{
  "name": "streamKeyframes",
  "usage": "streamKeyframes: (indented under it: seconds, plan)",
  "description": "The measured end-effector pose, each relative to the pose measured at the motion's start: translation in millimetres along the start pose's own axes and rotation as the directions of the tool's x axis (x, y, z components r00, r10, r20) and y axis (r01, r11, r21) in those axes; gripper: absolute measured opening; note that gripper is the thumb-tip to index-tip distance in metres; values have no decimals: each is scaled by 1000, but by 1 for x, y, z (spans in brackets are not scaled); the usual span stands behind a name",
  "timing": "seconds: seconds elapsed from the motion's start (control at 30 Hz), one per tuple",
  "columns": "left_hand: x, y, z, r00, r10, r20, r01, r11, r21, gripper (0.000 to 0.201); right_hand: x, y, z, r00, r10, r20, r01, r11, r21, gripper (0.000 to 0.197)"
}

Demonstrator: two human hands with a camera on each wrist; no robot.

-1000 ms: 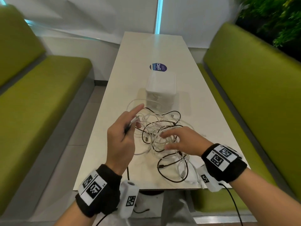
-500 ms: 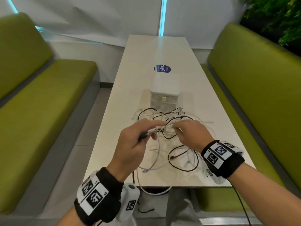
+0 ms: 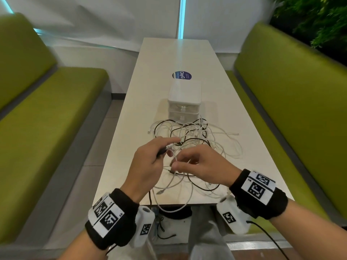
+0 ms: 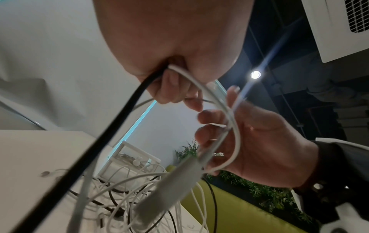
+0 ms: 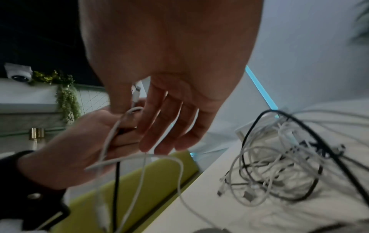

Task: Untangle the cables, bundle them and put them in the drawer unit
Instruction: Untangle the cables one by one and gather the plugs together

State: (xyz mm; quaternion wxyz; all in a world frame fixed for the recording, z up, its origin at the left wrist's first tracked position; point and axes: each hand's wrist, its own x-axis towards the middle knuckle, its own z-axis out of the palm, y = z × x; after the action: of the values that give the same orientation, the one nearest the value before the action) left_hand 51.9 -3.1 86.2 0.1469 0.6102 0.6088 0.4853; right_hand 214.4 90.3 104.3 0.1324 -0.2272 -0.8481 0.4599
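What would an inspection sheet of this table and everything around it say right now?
Surface: long pale table, round blue sticker at mid-length.
Job's things: tangle of white and black cables; white drawer unit just beyond it, drawers shut.
Clutter: nothing seen.
Grip: left hand holds a black cable and a white cable; right hand pinches the white one.
Cables: some loops hang over the near edge.
Surroundings: green benches on both sides, plants far right.
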Motion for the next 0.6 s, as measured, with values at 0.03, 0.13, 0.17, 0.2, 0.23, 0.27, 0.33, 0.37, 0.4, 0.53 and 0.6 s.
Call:
streamKeyframes:
  seconds: [0.03,0.13,0.17,0.2,0.23,0.27,0.33,0.37,0.4,0.53,0.6]
  plan:
    - [0,2,0,1000,9,0,-9,1000,1,58,-1,1,2,1000,-2,-19,3,999,40,18]
    - [0,7,-4,998,17,-54,-18,1000,-20,58,-2,3,4,980,-5,-199,46,978,204,18]
    - [0,8,-5,997,15,-82,-17,1000,-25,57,-2,4,2,962,1,-271,74,961,268,19]
    - [0,8,-7,994,10,-112,-13,1000,-27,56,-3,4,-1,947,14,-322,102,935,340,20]
    - [0,8,-9,990,-1,-143,-3,1000,-27,55,-3,4,-4,938,31,-345,121,904,410,22]
    - [0,7,-10,985,-15,-174,11,1000,-24,53,-4,3,-7,937,48,-345,126,878,463,23]
    - [0,3,-12,976,-53,-213,52,999,-8,51,-6,3,-10,949,70,-308,107,846,522,24]
    - [1,1,-12,973,-74,-218,77,997,5,49,-7,4,-10,958,79,-274,88,832,548,23]
    - [2,-1,-12,971,-94,-221,101,995,23,48,-8,6,-10,970,91,-226,59,812,580,23]
    - [5,-3,-10,968,-128,-215,139,990,37,42,-12,15,-10,996,82,20,-80,838,540,20]
    - [6,-1,-10,967,-137,-214,142,990,9,38,-14,18,-8,983,95,159,-145,928,342,17]
